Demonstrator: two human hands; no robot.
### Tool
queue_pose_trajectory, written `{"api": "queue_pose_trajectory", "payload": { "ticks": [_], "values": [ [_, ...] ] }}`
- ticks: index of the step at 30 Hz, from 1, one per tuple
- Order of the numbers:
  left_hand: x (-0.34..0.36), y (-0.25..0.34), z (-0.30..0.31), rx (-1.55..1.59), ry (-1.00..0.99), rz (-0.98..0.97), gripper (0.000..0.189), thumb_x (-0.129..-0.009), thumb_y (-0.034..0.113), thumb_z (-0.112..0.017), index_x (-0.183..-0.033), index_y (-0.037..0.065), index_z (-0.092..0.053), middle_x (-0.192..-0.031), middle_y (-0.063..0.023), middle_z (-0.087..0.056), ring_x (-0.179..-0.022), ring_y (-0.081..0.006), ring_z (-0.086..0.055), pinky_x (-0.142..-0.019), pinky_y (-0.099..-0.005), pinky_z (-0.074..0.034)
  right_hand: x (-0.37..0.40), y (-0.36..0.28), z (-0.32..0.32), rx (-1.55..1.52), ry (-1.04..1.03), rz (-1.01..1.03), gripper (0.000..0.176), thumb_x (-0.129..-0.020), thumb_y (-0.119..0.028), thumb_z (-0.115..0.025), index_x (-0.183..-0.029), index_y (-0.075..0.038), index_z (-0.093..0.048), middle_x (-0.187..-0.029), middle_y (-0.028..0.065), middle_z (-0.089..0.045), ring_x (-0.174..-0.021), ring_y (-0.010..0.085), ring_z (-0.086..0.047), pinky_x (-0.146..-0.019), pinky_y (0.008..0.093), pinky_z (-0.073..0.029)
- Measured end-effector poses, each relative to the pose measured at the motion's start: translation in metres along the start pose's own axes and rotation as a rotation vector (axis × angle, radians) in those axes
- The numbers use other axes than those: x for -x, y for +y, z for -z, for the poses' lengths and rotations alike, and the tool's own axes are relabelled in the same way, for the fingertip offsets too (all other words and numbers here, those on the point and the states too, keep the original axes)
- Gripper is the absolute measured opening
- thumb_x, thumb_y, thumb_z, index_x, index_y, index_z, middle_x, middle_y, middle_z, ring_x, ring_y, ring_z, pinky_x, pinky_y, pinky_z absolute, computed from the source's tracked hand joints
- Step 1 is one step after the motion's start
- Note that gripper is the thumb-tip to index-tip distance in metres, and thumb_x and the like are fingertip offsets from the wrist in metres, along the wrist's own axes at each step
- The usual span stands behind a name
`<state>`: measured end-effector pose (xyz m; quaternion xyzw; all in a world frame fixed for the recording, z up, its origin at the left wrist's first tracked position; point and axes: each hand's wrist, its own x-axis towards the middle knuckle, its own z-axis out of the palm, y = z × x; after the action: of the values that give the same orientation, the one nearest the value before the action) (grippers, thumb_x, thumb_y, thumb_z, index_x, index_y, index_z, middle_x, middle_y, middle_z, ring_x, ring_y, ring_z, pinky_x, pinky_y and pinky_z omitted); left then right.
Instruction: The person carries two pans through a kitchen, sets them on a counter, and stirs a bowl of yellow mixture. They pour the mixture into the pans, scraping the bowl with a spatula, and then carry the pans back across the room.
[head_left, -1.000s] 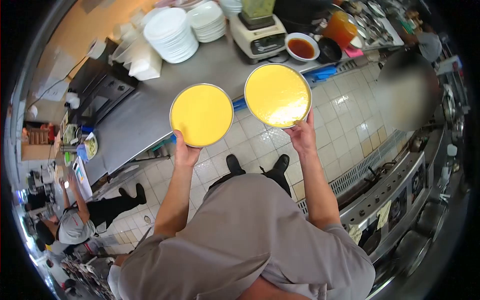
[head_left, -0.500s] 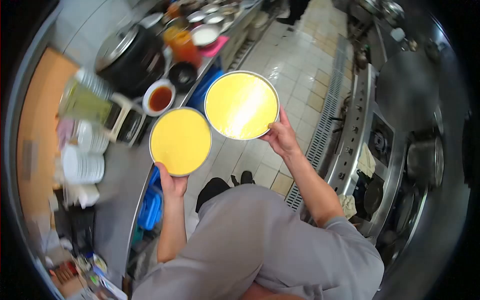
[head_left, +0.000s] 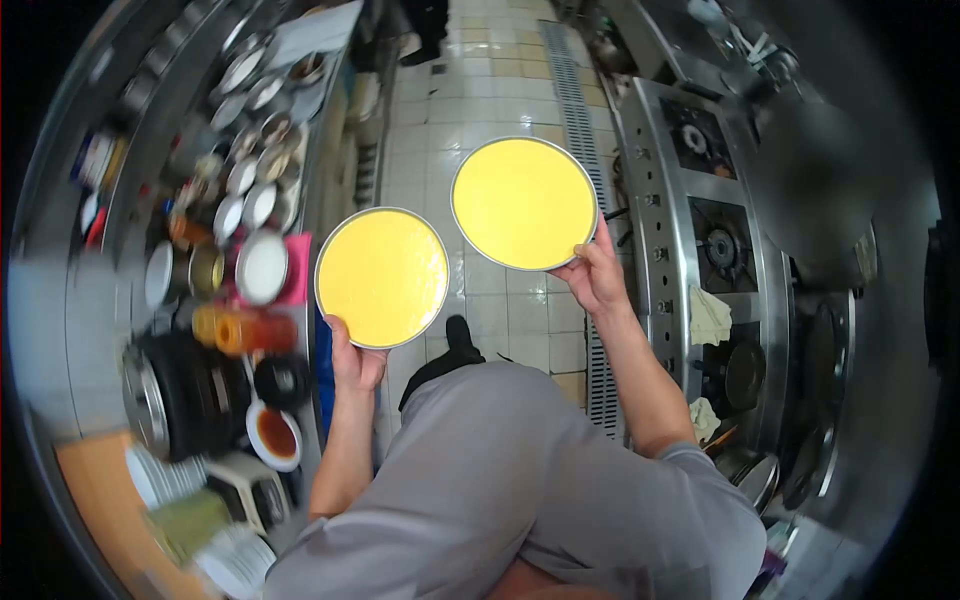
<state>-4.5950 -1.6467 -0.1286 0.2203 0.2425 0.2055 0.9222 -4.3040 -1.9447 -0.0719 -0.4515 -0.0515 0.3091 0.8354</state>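
Observation:
In the head view, my left hand [head_left: 355, 358] grips the near edge of a round metal pan [head_left: 382, 277] filled with a smooth, shiny yellow layer. The thumb lies over its rim and the other fingers are hidden underneath. A second such pan [head_left: 524, 203], also filled with yellow, is held farther forward by my right hand [head_left: 598, 272] at its lower right edge, thumb on the rim. Both pans are held up, roughly level, above the tiled floor. A narrow gap separates them.
To the left, a counter carries a bowl of white stuff [head_left: 263, 267], orange bottles [head_left: 257, 332], a black cooker [head_left: 190, 395], a bowl of red-brown sauce [head_left: 274, 436] and a scale [head_left: 252, 492]. A gas stove [head_left: 718, 243] lines the right. Ahead, a person's dark legs [head_left: 425, 30] show.
My view has turned right, so the aisle runs straight ahead and the counter items sit lower on the left. Both pans stay in my hands, shifted slightly right in view.

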Motion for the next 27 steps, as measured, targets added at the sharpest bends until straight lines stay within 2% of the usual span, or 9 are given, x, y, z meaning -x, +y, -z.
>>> {"api": "queue_pose_trajectory", "payload": {
  "ticks": [6,11,14,16,17,19,24,27],
  "values": [
    [-0.208,0.021,-0.091,-0.056,-0.065,0.178,0.080,-0.104,0.067,-0.052,-0.160,0.012,-0.044,-0.159,-0.0088,-0.056,-0.142,-0.0301,-0.058,-0.116,-0.0538,-0.051,-0.127,-0.049,0.035,-0.097,0.173,0.146,0.088,-0.099,0.000,-0.045,-0.174,-0.024,-0.007,-0.156,0.0242,-0.050,-0.125,0.0415,-0.069,-0.093,0.0590,-0.065],
    [-0.375,0.009,-0.166,-0.060,-0.190,0.269,0.081,-0.102,0.067,-0.054,-0.160,0.012,-0.044,-0.158,-0.0091,-0.057,-0.140,-0.0319,-0.060,-0.112,-0.0558,-0.055,-0.247,-0.098,0.071,-0.094,0.276,0.207,0.088,-0.099,0.001,-0.046,-0.174,-0.025,-0.007,-0.157,0.0234,-0.051,-0.123,0.0403,-0.070,-0.091,0.0580,-0.065],
    [-0.470,-0.003,-0.212,-0.039,-0.124,0.304,0.081,-0.102,0.068,-0.054,-0.160,0.012,-0.045,-0.158,-0.0100,-0.056,-0.139,-0.0321,-0.061,-0.111,-0.0551,-0.056,-0.326,-0.126,0.098,-0.122,0.303,0.214,0.088,-0.099,0.001,-0.046,-0.174,-0.025,-0.008,-0.155,0.0225,-0.052,-0.121,0.0387,-0.071,-0.092,0.0579,-0.065],
    [-0.522,-0.010,-0.250,-0.090,-0.152,0.281,0.080,-0.103,0.067,-0.054,-0.160,0.012,-0.045,-0.158,-0.0099,-0.056,-0.140,-0.0317,-0.059,-0.112,-0.0545,-0.055,-0.378,-0.150,0.108,-0.160,0.405,0.221,0.088,-0.099,0.001,-0.049,-0.174,-0.024,-0.010,-0.151,0.0212,-0.056,-0.118,0.0364,-0.073,-0.092,0.0576,-0.065],
    [-0.554,-0.015,-0.273,-0.126,-0.188,0.263,0.079,-0.103,0.066,-0.054,-0.160,0.013,-0.044,-0.158,-0.0098,-0.056,-0.142,-0.0312,-0.058,-0.113,-0.0539,-0.054,-0.409,-0.169,0.113,-0.157,0.390,0.234,0.088,-0.099,0.001,-0.049,-0.174,-0.024,-0.010,-0.151,0.0212,-0.056,-0.118,0.0364,-0.073,-0.092,0.0576,-0.065],
    [-0.616,-0.019,-0.311,-0.135,-0.174,0.272,0.078,-0.104,0.066,-0.052,-0.160,0.013,-0.043,-0.158,-0.0100,-0.056,-0.141,-0.0318,-0.059,-0.112,-0.0544,-0.055,-0.460,-0.197,0.122,-0.105,0.426,0.221,0.087,-0.095,-0.002,-0.050,-0.172,-0.022,-0.016,-0.149,0.0182,-0.059,-0.116,0.0345,-0.074,-0.083,0.0511,-0.070],
    [-0.773,-0.029,-0.394,-0.122,-0.153,0.299,0.077,-0.106,0.065,-0.048,-0.161,0.013,-0.041,-0.160,-0.0094,-0.054,-0.142,-0.0316,-0.058,-0.112,-0.0533,-0.055,-0.614,-0.261,0.155,-0.040,0.459,0.229,0.087,-0.093,-0.002,-0.053,-0.171,-0.023,-0.021,-0.147,0.0159,-0.060,-0.112,0.0300,-0.075,-0.082,0.0469,-0.070],
    [-0.875,-0.033,-0.434,-0.173,-0.196,0.306,0.077,-0.107,0.067,-0.046,-0.161,0.012,-0.042,-0.159,-0.0096,-0.054,-0.143,-0.0304,-0.057,-0.114,-0.0523,-0.053,-0.708,-0.301,0.163,-0.024,0.466,0.276,0.084,-0.092,-0.003,-0.054,-0.170,-0.022,-0.027,-0.148,0.0130,-0.059,-0.120,0.0306,-0.072,-0.083,0.0435,-0.069]
  ]
}}
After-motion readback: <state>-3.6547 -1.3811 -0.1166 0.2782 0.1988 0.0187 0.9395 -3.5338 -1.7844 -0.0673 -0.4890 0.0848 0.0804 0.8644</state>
